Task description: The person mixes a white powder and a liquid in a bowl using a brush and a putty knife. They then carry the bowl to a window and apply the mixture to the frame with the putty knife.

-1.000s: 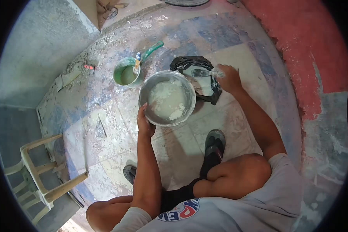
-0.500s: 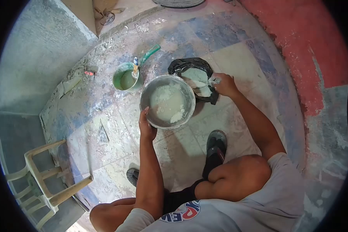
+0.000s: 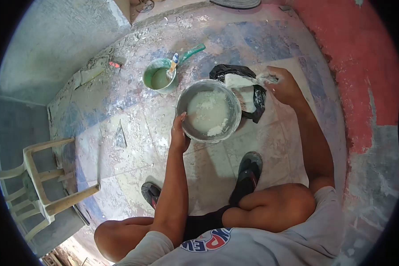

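My left hand point(image 3: 179, 136) grips the near-left rim of a round grey bowl point(image 3: 180, 99), thumb over the edge. Inside lies cloudy whitish liquid with clumps of white powder point(image 3: 217, 129). My right hand point(image 3: 284, 86) is closed round the handle of a powder-coated scooping tool point(image 3: 267, 79); its exact kind is hard to make out. White powder is heaped on its far end, above an open black plastic bag point(image 3: 260, 104). The bag stands just right of the bowl, with pale powder in it.
A green dipper point(image 3: 146, 80) holding murky liquid and a paintbrush point(image 3: 173, 64) stands beyond the bowl. A triangular trowel blade point(image 3: 120, 138) lies on the tiled floor. A plastic chair point(image 3: 42, 177) is at left, near the grey wall point(image 3: 66, 40).
My right hand has lifted the tool up out of the bag, now loaded with powder. My left hand still grips the bowl. The whole view has shifted slightly.
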